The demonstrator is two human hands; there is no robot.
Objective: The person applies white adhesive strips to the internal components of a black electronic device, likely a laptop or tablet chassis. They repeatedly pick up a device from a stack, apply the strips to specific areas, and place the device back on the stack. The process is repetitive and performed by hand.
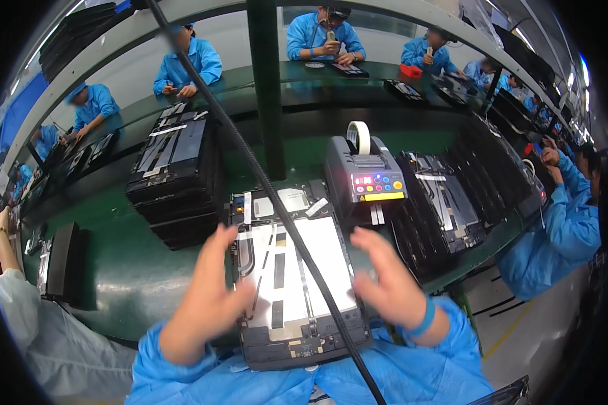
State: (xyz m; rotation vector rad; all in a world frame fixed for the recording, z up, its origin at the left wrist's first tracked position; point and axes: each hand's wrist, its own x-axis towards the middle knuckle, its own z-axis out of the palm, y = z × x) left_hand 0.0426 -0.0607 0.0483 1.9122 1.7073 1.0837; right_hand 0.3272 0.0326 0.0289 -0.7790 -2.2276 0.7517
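An opened tablet-like device point(327, 246) lies in front of me, with bright silver battery panels, black strips and a black frame. My left hand point(209, 291) is beside its left edge, fingers apart and thumb pointing inward over the rim. Across from it, my right hand point(393, 282), with a blue band on its wrist, hovers at the right edge, fingers spread. Neither hand grips anything; whether they touch the device I cannot tell. Small white tape pieces point(316, 207) stick to its upper end. A dark cord crosses in front of it.
A grey tape dispenser point(365, 172) with a white roll stands behind the device. Stacks of similar devices rise at left point(172, 169) and right point(446, 196). A black cable point(246, 152) cuts diagonally across the view. Co-workers in blue sit around the green table point(125, 283).
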